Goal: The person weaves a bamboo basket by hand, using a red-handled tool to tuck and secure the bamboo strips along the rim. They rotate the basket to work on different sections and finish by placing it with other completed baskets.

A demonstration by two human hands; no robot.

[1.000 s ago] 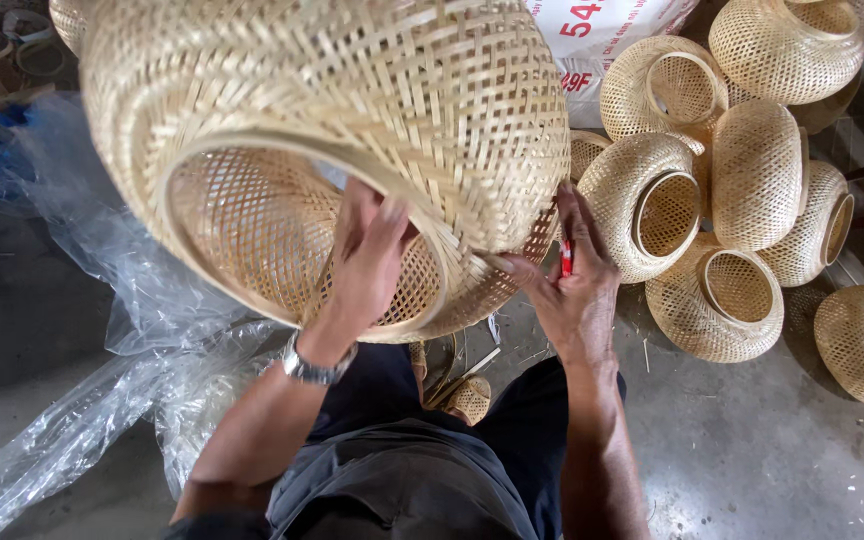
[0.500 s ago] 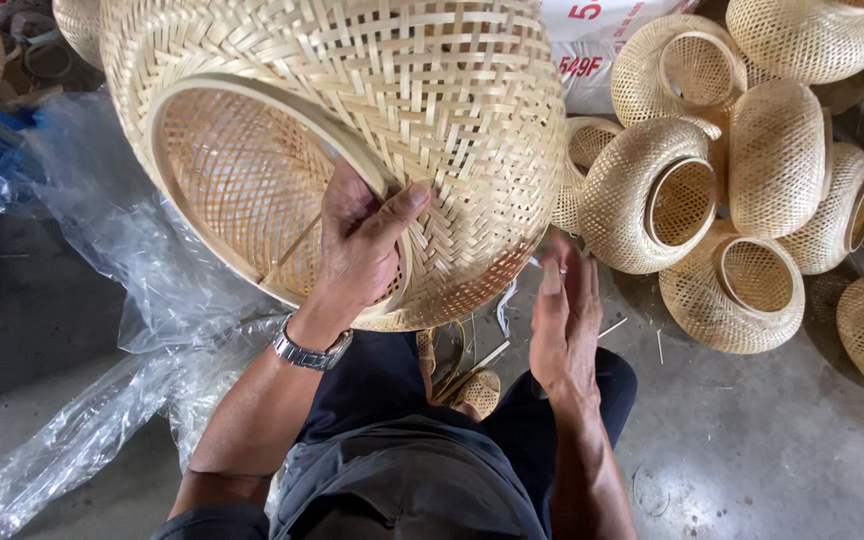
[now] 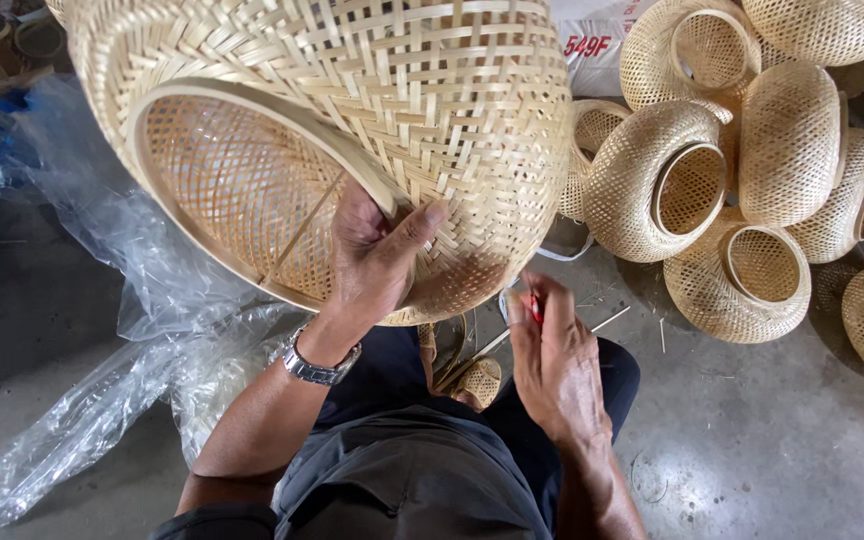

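Finished woven baskets [image 3: 742,170] are piled on the concrete floor [image 3: 752,460]; clear plastic sheeting [image 3: 102,390] lies well left of the pile.

Pale tan woven basket [image 3: 372,130] — red tool [image 3: 535,306] — grey floor [image 3: 772,440]

We see even, soft daylight with good overall brightness. The woven basket [image 3: 352,130] is brightly lit on its outer face; its underside falls into shade. A pale glare patch lies on the concrete floor [image 3: 752,470]. Focus is sharp at centre; wide-angle distortion bends the frame edges. The left floor area is dim.
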